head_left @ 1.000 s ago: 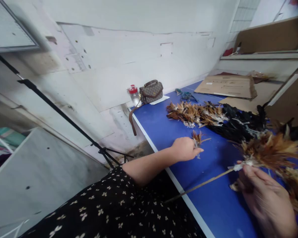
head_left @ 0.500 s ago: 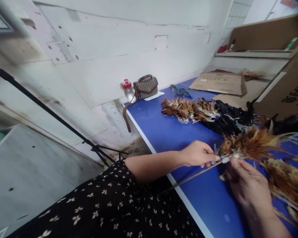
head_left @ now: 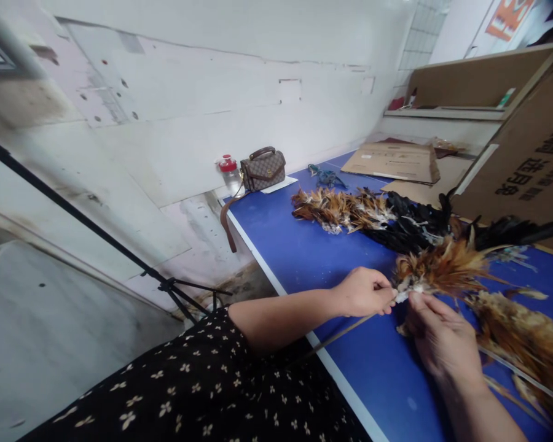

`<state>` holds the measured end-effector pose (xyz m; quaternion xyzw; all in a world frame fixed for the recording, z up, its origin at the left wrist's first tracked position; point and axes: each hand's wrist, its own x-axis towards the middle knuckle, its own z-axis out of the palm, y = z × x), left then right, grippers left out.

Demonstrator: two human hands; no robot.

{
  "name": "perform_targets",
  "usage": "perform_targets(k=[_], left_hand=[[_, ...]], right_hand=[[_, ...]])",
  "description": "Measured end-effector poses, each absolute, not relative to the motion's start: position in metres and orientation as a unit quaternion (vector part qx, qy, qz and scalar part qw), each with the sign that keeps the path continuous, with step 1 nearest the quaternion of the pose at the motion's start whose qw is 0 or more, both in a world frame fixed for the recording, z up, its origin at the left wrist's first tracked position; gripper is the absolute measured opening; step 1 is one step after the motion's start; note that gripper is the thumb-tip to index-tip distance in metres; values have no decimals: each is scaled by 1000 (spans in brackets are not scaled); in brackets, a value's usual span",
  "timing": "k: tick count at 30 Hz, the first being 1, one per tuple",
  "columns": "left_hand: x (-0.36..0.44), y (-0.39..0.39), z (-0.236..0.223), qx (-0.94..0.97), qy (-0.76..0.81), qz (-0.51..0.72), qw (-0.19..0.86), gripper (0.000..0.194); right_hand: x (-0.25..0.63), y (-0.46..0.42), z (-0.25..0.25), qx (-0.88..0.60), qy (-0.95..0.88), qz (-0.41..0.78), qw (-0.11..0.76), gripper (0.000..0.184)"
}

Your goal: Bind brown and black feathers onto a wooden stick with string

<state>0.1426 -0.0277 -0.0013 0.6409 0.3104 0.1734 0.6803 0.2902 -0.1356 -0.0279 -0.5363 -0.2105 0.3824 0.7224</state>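
Checked brown handbag [head_left: 263,172] and red-lidded clear bottle [head_left: 231,179] on a blue tabletop [head_left: 276,230] beside a white wall [head_left: 203,92].
The handbag's brown strap [head_left: 227,228] hangs over the tabletop's edge. A flattened carton [head_left: 391,162] lies at the far end, near a large cardboard panel [head_left: 518,156] printed with dark characters. At left, a black tripod [head_left: 96,228] shows beyond a grey marble-patterned board [head_left: 59,344].

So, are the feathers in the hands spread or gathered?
Both: the feathers fan out at their tips, but gather at the white base between left hand and right hand.
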Motion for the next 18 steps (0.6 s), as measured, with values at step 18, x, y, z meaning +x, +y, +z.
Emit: perform_targets(k=[18], left_hand=[[147, -34, -8, 658, 327, 197, 649, 15]], right_hand=[[288, -135, -37, -560, -215, 352, 719, 65]])
